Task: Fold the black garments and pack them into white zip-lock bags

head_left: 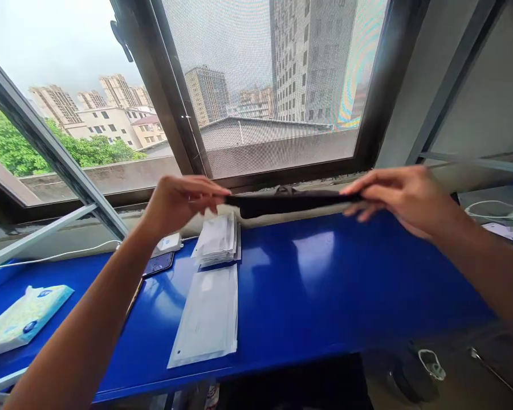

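From my end I see the left hand [192, 195] and the right hand [387, 193] raised at about the same height, each pinching one end of a long, narrow strip of black, soft-looking material [290, 203]. The black strip is stretched nearly level between the hands, in the air above the far edge of a glossy blue surface [325, 285] and in front of the lower window frame. A small dark loop [285, 189] shows at its upper edge near the middle.

Below the left hand, I have a stack of clear, frosted plastic zip bags [217, 239] at the far side of the surface. Just in front of it, a larger frosted plastic zip bag [207, 319] lies flat, reaching toward the near edge. To the left of the stack are a small white plastic box [169, 244] and a dark-screened phone [159, 264], lying near each other. Farther left, past the left forearm, a pale patterned tissue pack with blue edges [28, 319] rests on the surface.

Behind everything I see a brown-framed window [282, 171], with buildings and green trees outside.
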Demonstrator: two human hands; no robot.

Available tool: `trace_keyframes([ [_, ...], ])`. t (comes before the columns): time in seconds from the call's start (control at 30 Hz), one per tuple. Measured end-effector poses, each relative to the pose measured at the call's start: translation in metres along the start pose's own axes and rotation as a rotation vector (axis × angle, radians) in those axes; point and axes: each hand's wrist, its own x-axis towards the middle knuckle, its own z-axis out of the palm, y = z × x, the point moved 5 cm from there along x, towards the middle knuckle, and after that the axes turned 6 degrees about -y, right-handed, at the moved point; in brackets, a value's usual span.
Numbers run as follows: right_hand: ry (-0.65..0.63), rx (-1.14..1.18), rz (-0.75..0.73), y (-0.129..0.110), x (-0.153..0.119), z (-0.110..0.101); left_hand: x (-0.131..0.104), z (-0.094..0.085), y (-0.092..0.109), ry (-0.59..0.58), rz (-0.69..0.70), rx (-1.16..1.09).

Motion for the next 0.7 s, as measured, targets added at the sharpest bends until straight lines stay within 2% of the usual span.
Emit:
trace_keyframes([
  [0.03,-0.122,-0.08,0.048,0.009,-0.018,0.0,-0.018,0.008,0.007,-0.131,-0.01,0.048],
  [0.1,-0.485,-0.25,0.223,0.038,-0.053,0.011,-0.056,0.034,0.013,-0.494,-0.113,0.048],
  [0.13,-0.617,-0.357,0.277,0.054,-0.066,0.018,-0.074,0.048,0.014,-0.636,-0.167,0.048],
  [0.17,-0.67,-0.467,0.276,0.068,-0.073,0.025,-0.088,0.061,0.014,-0.702,-0.202,0.072],
  [0.23,-0.558,-0.658,0.117,0.087,-0.072,0.045,-0.102,0.091,0.011,-0.676,-0.215,0.175],
  [0.3,-0.432,-0.754,-0.087,0.103,-0.067,0.077,-0.106,0.131,0.006,-0.611,-0.161,0.271],
  [0.4,-0.457,-0.815,-0.182,0.137,-0.072,0.123,-0.112,0.197,-0.009,-0.618,-0.051,0.451],
  [0.47,-0.467,-0.851,-0.178,0.158,-0.085,0.136,-0.124,0.225,-0.021,-0.644,-0.097,0.586],
  [0.53,-0.51,-0.874,-0.15,0.171,-0.104,0.134,-0.138,0.236,-0.024,-0.674,-0.155,0.646],
  [0.6,-0.577,-0.891,-0.1,0.175,-0.119,0.126,-0.146,0.232,-0.017,-0.702,-0.175,0.618],
  [0.67,-0.603,-0.901,-0.056,0.171,-0.118,0.115,-0.139,0.221,-0.009,-0.719,-0.178,0.546],
  [0.7,-0.582,-0.896,-0.041,0.168,-0.109,0.11,-0.129,0.215,-0.01,-0.713,-0.201,0.509],
])
